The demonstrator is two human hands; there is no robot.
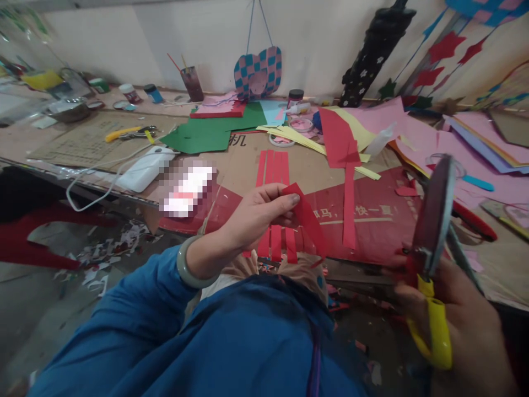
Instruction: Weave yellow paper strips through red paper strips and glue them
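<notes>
Worktop (111, 98): runs across the view along a pale wall, crowded with craft stuff. Tan cardboard (237, 171) laid on it; nearer the person, a dark-red printed panel (384, 242) with pale lettering.

Left, below worktop level: red stool (41, 248), partly in view; paper scraps (107, 256) scattered over the floor beside it.

Far right: pink sheets (386, 113), overlapping. Left of these, a green sheet (206, 138), edges irregular. Between the two, a red piece (336, 138) over pale yellow paper (289, 138).

Against the wall: a blue-and-pink checkered piece (258, 71) hanging from a cord.

Right hand (467, 314): raised at the right, near the camera, somewhat blurred. Grip closed around the yellow handles of a pair of scissors (432, 220), blades pointing up. Cannot tell whether the blades are parted.

Left hand (264, 215): over the near edge, pale bangle (196, 262) at the wrist. Grip pinching the upper end of a red paper strip (309, 218), thumb on top. Strip slants down and rightward, between the hands, well apart from the scissors.

Under the left hand, partly hidden: parallel red strips (275, 165), running toward the person. To their right, a single long strip (349, 215) lying apart.

Left of the hand: phone (188, 190), screen pixelated; just beyond, a white device (146, 168). Farther back, pliers (124, 134) with orange-yellow handles.
</notes>
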